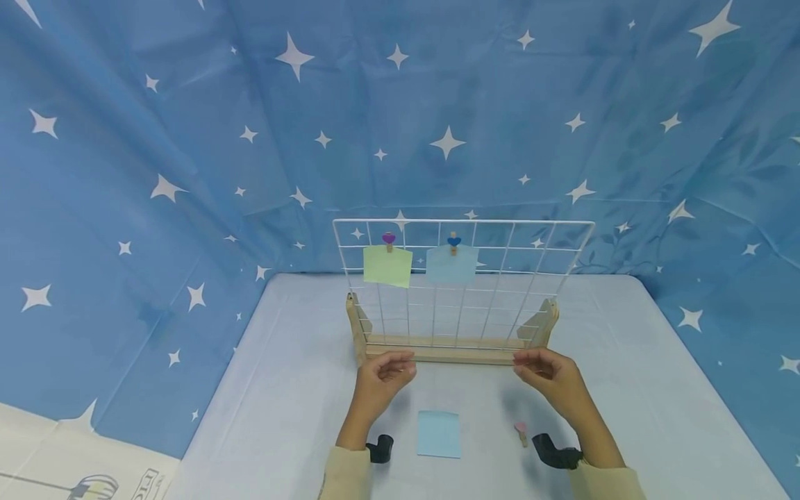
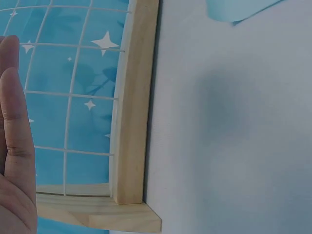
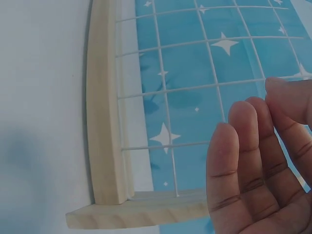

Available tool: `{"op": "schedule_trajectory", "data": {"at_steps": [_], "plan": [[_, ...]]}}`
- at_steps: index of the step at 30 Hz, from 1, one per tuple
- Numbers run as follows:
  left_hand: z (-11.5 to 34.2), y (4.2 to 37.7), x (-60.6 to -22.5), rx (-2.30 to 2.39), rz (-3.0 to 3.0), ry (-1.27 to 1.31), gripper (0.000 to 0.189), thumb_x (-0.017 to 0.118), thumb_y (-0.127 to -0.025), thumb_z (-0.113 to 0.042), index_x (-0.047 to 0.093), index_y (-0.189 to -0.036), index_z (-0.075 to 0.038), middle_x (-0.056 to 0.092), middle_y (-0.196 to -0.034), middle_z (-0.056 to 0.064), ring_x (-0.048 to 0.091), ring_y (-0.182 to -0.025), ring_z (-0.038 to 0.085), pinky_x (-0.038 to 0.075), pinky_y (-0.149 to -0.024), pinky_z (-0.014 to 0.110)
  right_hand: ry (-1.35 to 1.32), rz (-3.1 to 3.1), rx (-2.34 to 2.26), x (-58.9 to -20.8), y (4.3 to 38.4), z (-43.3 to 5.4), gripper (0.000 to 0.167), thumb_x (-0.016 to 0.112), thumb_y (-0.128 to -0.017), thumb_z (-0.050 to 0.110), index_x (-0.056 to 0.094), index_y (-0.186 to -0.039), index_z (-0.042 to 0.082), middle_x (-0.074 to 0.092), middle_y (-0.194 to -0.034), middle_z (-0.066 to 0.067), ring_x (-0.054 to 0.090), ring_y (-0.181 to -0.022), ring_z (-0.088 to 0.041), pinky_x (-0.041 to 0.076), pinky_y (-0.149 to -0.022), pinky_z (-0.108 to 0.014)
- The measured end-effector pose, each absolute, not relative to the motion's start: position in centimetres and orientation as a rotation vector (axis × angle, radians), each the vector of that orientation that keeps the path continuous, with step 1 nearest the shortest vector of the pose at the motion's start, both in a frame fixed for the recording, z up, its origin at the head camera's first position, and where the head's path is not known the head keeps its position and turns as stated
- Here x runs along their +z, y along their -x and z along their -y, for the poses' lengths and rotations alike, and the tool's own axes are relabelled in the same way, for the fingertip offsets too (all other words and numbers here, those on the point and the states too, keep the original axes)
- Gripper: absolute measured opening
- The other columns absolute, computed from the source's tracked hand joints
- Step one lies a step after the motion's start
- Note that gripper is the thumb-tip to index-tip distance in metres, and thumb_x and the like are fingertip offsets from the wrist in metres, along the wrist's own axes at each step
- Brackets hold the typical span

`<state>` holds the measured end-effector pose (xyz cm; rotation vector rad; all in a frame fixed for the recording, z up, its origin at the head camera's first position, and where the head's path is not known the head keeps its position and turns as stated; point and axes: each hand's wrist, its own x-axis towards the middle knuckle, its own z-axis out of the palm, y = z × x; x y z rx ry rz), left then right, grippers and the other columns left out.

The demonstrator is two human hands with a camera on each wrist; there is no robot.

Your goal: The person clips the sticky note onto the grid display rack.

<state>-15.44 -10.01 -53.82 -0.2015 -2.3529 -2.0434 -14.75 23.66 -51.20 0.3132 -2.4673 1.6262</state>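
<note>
My left hand [image 1: 379, 385] hovers in front of the rack's left end, its fingers gently bent and holding nothing. Near the right end, my right hand [image 1: 553, 382] is raised the same way; the right wrist view shows its fingers [image 3: 248, 161] slightly curved, with nothing visible between them. A white wire grid [image 1: 494, 298] leans back in a wooden stand [image 1: 450, 354]. On the grid a purple-heart clothespin [image 1: 389, 239] pins a green paper note [image 1: 387, 267], and a blue-heart clothespin [image 1: 453, 243] pins a blue note [image 1: 451, 267].
Between the forearms, a loose light-blue note [image 1: 439, 434] lies on the white table [image 1: 300, 333]. A small pink-topped clothespin [image 1: 521, 434] lies to its right. Black wrist cameras [image 1: 553, 453] sit on both wrists. Behind the table hangs a blue star-patterned cloth [image 1: 350, 104].
</note>
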Motion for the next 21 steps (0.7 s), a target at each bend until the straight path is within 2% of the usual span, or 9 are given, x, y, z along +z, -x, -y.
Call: {"op": "schedule_trajectory", "data": {"at_steps": [9,17,21], "plan": [[10.1,14.9,-55.4,-2.085,2.397,0.171,0.03,0.081,-0.098,-0.013,0.076,-0.123,0.003,0.08,-0.11,0.012,0.074,-0.099,0.014,0.058,-0.088,0.021,-0.287,2.498,1.606,-52.1,14.1,-24.1,0.013,0.076,-0.097,-0.003,0.075,-0.11,-0.005,0.078,-0.103,-0.017,0.069,-0.09,0.003,0.057,-0.077,-0.016],[10.2,14.5,-56.7,-2.053,2.475,0.179,0.03,0.08,-0.1,-0.015,0.076,-0.124,0.003,0.08,-0.108,0.007,0.073,-0.096,0.012,0.059,-0.085,0.021,-0.2,2.519,1.657,-53.3,13.6,-24.2,0.017,0.077,-0.095,-0.005,0.074,-0.111,-0.008,0.078,-0.102,-0.013,0.069,-0.087,0.001,0.058,-0.075,-0.018],[10.2,14.3,-57.0,-2.065,2.478,0.192,0.03,0.079,-0.1,-0.016,0.076,-0.123,0.002,0.08,-0.108,0.009,0.072,-0.096,0.012,0.058,-0.085,0.021,-0.161,2.56,1.682,-53.9,13.5,-24.3,0.018,0.078,-0.095,-0.004,0.074,-0.112,-0.007,0.078,-0.105,-0.017,0.068,-0.087,0.0,0.059,-0.074,-0.02]]}}
